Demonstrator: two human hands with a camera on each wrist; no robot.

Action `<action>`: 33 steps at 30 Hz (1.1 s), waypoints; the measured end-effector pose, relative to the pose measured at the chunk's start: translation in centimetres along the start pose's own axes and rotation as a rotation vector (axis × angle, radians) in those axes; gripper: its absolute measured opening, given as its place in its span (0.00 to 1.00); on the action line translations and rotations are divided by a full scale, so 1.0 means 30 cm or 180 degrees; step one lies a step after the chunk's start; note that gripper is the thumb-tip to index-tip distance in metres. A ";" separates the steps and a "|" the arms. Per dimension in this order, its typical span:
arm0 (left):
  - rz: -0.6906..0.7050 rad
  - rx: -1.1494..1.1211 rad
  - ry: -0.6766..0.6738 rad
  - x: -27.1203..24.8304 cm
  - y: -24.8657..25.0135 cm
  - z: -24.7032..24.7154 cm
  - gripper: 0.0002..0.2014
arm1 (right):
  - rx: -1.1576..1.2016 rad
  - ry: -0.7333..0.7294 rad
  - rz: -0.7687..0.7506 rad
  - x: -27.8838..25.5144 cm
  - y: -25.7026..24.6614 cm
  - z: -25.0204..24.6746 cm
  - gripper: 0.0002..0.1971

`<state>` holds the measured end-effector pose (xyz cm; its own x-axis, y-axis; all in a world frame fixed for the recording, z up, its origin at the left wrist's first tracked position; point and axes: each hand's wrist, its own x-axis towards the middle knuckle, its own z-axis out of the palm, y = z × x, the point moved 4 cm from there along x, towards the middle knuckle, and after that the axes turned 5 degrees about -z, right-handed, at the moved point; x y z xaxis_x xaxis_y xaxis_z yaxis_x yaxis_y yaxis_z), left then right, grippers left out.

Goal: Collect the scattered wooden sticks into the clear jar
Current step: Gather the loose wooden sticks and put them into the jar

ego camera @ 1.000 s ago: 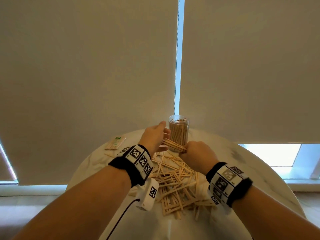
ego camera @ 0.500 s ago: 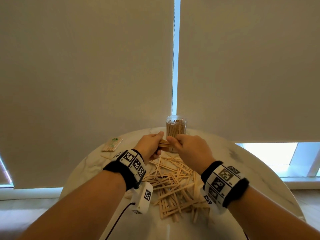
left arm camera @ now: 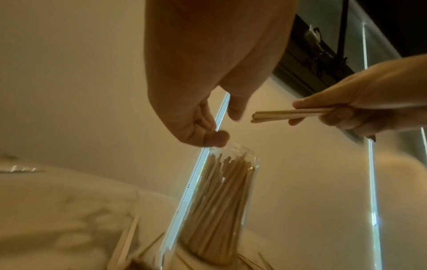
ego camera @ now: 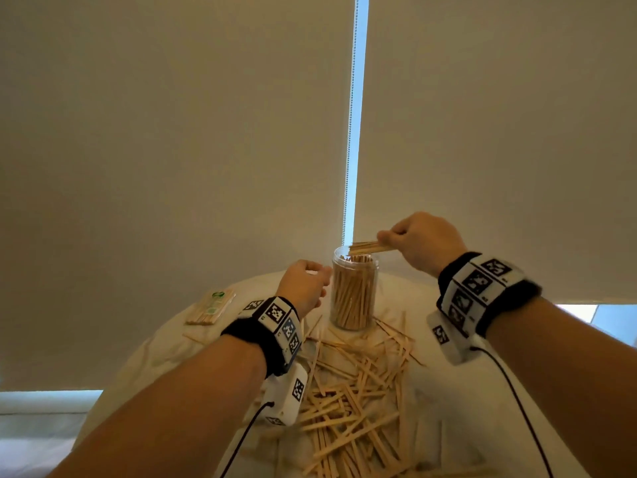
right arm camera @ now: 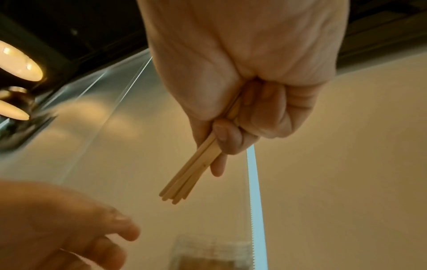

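A clear jar [ego camera: 354,294], packed with upright wooden sticks, stands at the far side of the round table [ego camera: 165,353]. My right hand [ego camera: 386,238] pinches a small bundle of sticks [ego camera: 365,248] lying roughly level, tips just over the jar's mouth. The wrist views show the same bundle [left arm camera: 277,115] [right arm camera: 191,175] in the right hand [left arm camera: 300,113] [right arm camera: 228,138]. My left hand [ego camera: 322,281] [left arm camera: 223,126] hovers by the jar's [left arm camera: 221,201] upper left side, fingers loosely curled and empty. Whether it touches the jar is unclear. Several loose sticks [ego camera: 355,391] lie in front of the jar.
A flat packet of sticks [ego camera: 210,307] lies at the table's far left. Closed roller blinds hang right behind the table, with a bead chain [ego camera: 349,167] hanging in the gap above the jar. Wrist-camera cables trail under both forearms.
Both hands held the bundle in front of the jar. The left hand has let go and moved to the jar's left; the right hand has lifted the bundle over the jar's mouth.
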<state>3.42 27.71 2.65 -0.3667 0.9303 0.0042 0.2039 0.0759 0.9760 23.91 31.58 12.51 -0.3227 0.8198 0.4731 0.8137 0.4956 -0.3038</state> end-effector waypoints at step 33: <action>0.0285 0.0407 -0.0832 0.314 -0.065 0.229 0.63 | -0.0946 -0.1554 -0.0201 0.345 -0.065 0.354 0.12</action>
<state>5.79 38.78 -0.71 -0.0993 0.9949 0.0167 0.3436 0.0185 0.9389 13.85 42.15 9.20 -0.5034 0.8637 0.0247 0.8638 0.5037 -0.0086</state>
